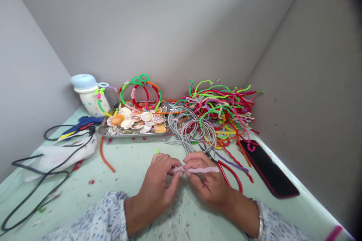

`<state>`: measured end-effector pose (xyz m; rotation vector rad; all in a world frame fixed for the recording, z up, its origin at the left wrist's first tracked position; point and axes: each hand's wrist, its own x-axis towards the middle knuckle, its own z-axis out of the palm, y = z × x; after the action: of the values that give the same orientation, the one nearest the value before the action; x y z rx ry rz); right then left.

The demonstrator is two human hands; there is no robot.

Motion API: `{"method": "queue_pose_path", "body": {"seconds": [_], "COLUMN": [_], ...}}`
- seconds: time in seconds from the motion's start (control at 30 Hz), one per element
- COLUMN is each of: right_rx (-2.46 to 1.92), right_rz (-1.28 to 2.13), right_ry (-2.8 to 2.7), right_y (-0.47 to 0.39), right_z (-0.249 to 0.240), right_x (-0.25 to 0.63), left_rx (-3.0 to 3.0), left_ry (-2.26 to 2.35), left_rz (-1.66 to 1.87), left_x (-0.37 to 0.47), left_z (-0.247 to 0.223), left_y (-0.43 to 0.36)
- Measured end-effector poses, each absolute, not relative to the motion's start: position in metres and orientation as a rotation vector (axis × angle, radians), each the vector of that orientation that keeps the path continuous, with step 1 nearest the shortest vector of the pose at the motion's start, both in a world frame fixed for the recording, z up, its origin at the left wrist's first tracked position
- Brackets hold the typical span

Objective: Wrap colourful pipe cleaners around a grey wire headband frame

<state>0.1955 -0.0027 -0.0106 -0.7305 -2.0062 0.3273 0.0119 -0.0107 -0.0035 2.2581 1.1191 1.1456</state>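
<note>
A pale pink pipe cleaner [204,170] runs between my hands, its fuzzy end sticking out to the right across my right fingers. My left hand [161,180] pinches it between thumb and fingertips. The thumb and fingers of my right hand [207,179] close on it a little further right, and the fingertips of both hands nearly meet. A bright green tip [158,151] shows just behind my left fingers. Red-handled scissors [232,175] lie beyond my right hand, partly covered by it. Coils of grey wire [195,130] rest just behind my hands.
A metal tray [132,134] holds shells [127,123], with pipe-cleaner hoops [140,94] standing in it. Behind right is a heap of colourful pipe cleaners [223,105]. A phone [271,169] lies on the right; a bottle [92,98], glue gun [85,122] and black cable [39,173] occupy the left.
</note>
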Motion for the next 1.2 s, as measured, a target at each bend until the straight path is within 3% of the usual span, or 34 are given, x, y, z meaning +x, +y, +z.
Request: {"method": "queue_pose_path", "body": {"seconds": [1.2], "right_rx": [-0.893], "right_rz": [0.527], "right_ry": [-1.831], "right_y": [-0.014], "right_z": [-0.008], "right_x": [0.187], "left_rx": [2.319], "left_ry": [1.065], "left_rz": [1.231], "left_x": [0.013], "left_z": [-0.005], "left_y": [-0.016]}}
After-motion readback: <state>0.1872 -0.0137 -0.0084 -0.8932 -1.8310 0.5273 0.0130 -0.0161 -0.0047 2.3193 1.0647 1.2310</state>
